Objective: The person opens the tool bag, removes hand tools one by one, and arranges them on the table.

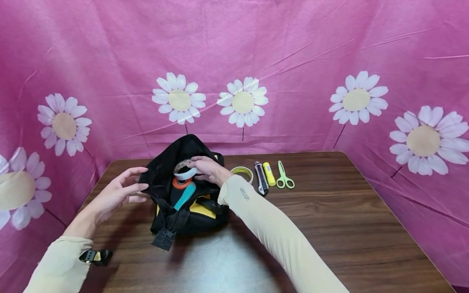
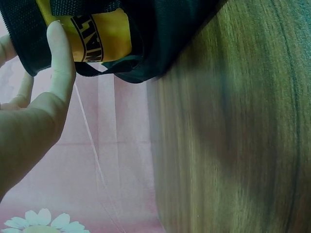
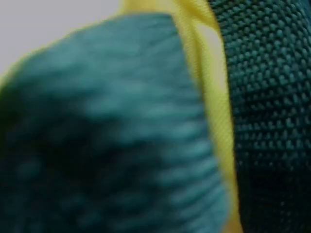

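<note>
A black and yellow fabric bag (image 1: 165, 220) stands on the table with its top spread apart. My left hand (image 1: 122, 188) pinches the left edge of its opening; the left wrist view shows the thumb (image 2: 60, 43) on the near side of the bag's rim and fingers behind. Inside the opening, my right hand (image 1: 208, 167) grips a roll of white tape (image 1: 185, 175) by its right side. Below that roll are an orange ring-shaped roll (image 1: 181, 185) and a teal handle (image 1: 186, 195). Dark woven fabric (image 3: 272, 97) and yellow cloth fill the right wrist view, hiding the right hand there.
Right of the bag, along the back of the wooden table (image 1: 329, 211), lie a yellowish tape roll (image 1: 250, 174), a box cutter (image 1: 261, 179), a yellow glue stick (image 1: 269, 174) and green scissors (image 1: 285, 179). A pink flowered cloth (image 1: 293, 49) hangs behind.
</note>
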Demonstrator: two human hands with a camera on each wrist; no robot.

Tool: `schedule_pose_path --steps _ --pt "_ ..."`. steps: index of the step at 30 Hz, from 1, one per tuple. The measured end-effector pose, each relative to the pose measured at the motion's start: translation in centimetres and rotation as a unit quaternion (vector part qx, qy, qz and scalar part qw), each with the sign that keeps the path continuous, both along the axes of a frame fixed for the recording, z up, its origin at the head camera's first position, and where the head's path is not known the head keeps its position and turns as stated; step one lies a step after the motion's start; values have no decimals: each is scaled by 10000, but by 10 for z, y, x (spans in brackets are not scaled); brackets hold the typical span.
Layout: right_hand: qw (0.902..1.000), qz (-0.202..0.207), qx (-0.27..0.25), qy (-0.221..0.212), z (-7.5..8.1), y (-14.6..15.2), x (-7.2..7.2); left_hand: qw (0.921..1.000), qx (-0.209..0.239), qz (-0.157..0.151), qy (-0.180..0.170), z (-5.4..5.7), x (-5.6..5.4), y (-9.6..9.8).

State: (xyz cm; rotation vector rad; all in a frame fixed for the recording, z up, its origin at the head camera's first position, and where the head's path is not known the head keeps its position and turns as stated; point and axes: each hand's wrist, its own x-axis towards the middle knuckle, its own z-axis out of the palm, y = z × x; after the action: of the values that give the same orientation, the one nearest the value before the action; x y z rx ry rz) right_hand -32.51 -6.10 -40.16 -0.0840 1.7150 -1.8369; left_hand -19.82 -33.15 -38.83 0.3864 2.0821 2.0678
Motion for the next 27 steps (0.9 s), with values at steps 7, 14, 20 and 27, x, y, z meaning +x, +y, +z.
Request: schedule_pose_path --steps 7,14,20,27 --pt "9911 -335 -870 -947 -15 0 3 9999 54 -32 95 -6 0 -1" --pt "9925 -159 -857 -858 -17 1 5 9998 153 -10 131 -6 1 -2" --pt "9919 -258 -715 -1014 -18 0 5 9998 163 -36 144 -6 3 -2" --pt "9874 -299 -715 -1383 -21 0 5 9998 175 -35 67 -7 3 -1"
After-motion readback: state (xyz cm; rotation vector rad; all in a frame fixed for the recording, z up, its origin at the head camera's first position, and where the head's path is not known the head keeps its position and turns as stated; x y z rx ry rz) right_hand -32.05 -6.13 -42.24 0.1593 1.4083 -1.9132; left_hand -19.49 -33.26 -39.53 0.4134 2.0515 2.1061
